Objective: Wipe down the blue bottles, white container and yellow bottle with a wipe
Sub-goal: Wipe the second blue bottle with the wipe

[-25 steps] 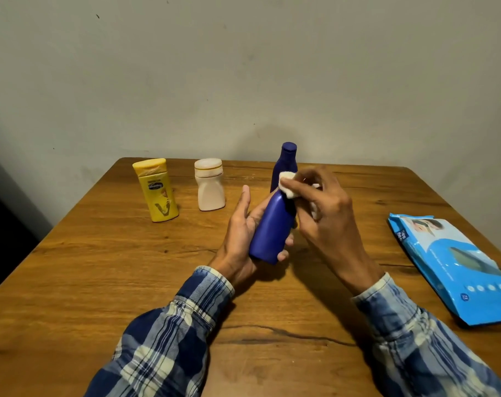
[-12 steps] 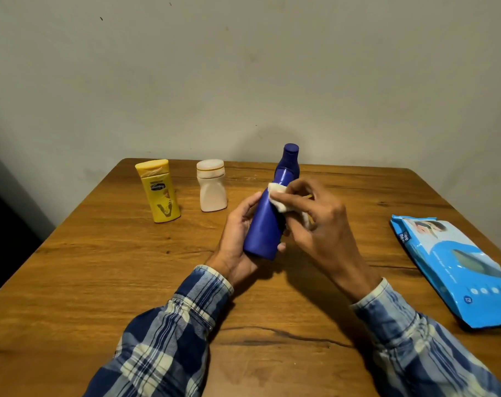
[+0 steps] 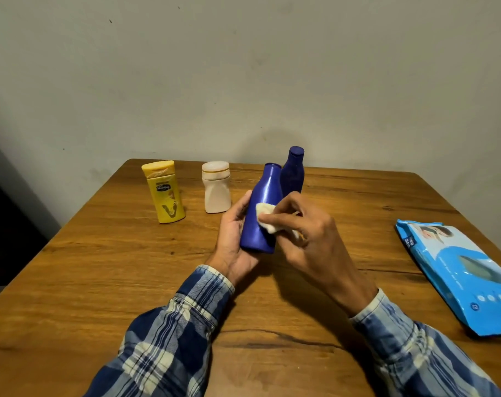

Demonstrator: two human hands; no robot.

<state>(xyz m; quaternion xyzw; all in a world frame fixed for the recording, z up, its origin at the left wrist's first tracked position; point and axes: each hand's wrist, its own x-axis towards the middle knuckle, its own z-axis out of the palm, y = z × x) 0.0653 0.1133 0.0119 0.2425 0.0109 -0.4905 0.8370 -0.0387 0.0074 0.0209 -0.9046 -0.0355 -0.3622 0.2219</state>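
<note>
Left hand (image 3: 233,239): cradles the blue bottle (image 3: 260,213), fingers curled round its lower body, above the table (image 3: 100,267).
Right hand (image 3: 303,227): pinches the wipe (image 3: 267,220) against the bottle's side.

Just a plain off-white wall (image 3: 243,67) filling the upper half, dimly lit with a few tiny dark specks, a grainy brown wooden table (image 3: 100,282) across the lower half, and a dark shadowy strip (image 3: 3,224) down the left edge.

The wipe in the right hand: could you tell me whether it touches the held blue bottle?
Touching. The head view shows the right hand pressing the wipe onto the body of the blue bottle gripped by the left hand.
</note>
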